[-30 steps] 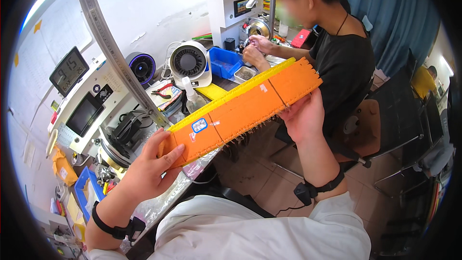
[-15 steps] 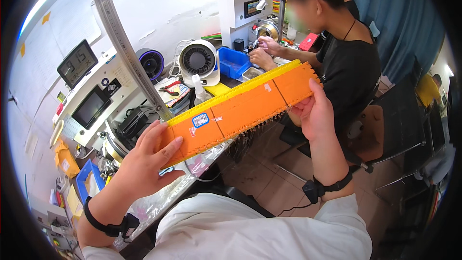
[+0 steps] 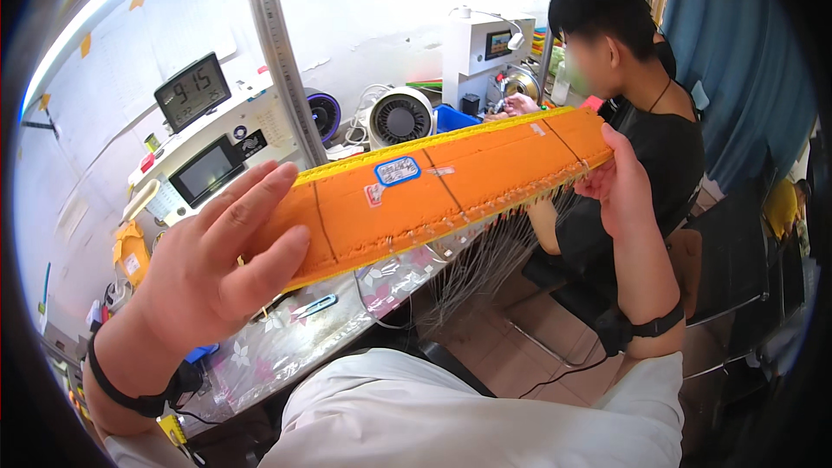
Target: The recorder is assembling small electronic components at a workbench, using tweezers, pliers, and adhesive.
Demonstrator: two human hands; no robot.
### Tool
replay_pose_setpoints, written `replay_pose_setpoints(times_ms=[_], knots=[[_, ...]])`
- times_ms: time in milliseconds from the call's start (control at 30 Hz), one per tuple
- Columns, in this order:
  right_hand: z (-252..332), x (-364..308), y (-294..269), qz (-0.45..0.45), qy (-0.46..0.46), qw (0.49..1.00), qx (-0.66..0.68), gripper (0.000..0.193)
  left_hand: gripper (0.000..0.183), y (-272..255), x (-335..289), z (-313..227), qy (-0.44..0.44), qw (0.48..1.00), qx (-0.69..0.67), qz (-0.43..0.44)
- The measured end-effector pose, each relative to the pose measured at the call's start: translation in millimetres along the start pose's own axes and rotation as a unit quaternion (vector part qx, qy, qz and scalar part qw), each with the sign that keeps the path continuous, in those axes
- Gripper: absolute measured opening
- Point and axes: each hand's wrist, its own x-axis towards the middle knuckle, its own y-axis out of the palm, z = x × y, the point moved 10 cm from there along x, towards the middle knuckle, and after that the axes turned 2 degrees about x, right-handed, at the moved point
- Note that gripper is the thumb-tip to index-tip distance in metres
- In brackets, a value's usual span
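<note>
A long orange foam board with a yellow back layer spans the space between my two hands, held up over the table's edge. Blue-framed and red-and-white stickers and dark cross lines mark its face. Many thin, pale wire-like strands hang from its lower edge. My left hand grips the left end, thumb and fingers lying against the orange face. At the other end my right hand pinches the corner, its fingertips partly behind the board. A black band circles each of my wrists.
Below the board, a table with a flowered cover bears a small blue-handled tool. Behind stand a digital clock, a machine with a screen and a white fan. A seated co-worker is close on the right.
The board has come nearer and tilted, so its hanging strands show far more. Both hands moved with it, keeping their hold. The background has shifted right, and the board now hides more of the blue bin.
</note>
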Motion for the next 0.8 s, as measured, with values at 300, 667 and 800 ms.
replay_pose_setpoints(times_ms=[300, 667, 800], knots=[[24, 18, 24, 0.063, 0.014, 0.992, -0.107, 0.051, 0.045, -24, -1, 29, -0.068, 0.988, -0.115, -0.074], [112, 37, 21, -0.022, -0.225, 0.888, -0.400, 0.056, 0.045, -30, -8, 42, -0.118, 0.980, -0.114, -0.114], [155, -5, 53, 0.062, -0.366, 0.873, -0.316, 0.037, 0.047, -33, -6, 40, -0.115, 0.981, -0.106, -0.117]])
